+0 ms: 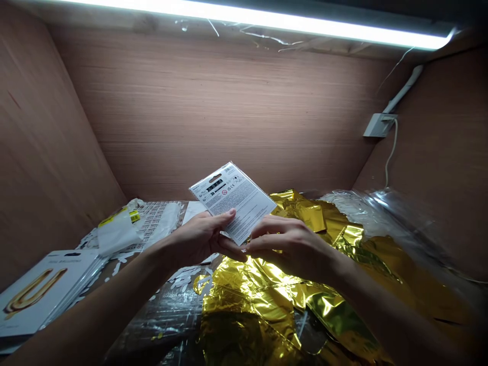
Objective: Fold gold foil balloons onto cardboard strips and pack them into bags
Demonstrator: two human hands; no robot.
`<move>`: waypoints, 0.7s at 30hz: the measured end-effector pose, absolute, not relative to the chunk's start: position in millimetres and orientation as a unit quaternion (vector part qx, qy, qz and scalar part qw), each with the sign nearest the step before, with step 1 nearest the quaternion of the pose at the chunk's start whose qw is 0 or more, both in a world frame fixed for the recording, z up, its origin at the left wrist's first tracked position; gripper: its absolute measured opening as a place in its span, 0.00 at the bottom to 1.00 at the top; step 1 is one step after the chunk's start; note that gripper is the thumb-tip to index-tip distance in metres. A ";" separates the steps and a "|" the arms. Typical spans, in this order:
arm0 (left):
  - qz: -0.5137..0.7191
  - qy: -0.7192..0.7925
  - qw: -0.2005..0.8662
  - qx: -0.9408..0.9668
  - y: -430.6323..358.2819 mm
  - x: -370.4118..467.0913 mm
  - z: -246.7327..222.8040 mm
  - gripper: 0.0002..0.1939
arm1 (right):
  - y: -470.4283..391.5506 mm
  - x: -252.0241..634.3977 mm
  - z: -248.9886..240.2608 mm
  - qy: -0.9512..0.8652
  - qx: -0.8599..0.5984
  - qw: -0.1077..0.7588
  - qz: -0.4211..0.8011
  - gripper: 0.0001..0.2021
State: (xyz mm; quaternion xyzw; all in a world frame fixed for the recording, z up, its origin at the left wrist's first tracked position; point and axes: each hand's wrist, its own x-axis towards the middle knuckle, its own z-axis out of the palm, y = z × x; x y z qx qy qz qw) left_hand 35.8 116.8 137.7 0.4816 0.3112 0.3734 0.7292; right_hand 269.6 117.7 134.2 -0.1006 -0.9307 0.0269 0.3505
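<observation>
Tilted in front of me is a white printed card packet [238,203] with a hanging slot near its top edge. My left hand [202,236] grips its lower left side, thumb over the printed face and fingers beneath. My right hand [285,241] is at the packet's lower right corner, its fingers bent together by the left fingertips; what they pinch, if anything, is too small to tell. Shiny gold foil pieces [247,290] lie below both hands and to the right.
A stack of packets showing a gold U [49,290] lies at the left. Behind it are white stickers and sheets [152,218]. Clear plastic bags [392,208] are at the back right. Wooden walls [229,112] enclose the table, with a socket box [379,125] and lit tube [267,18].
</observation>
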 end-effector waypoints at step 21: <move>0.368 0.339 0.713 0.491 116.8 35.7 134.8 0.17 | 105.2 269.7 138.8 -0.934 -0.144 0.325 0.031 0.09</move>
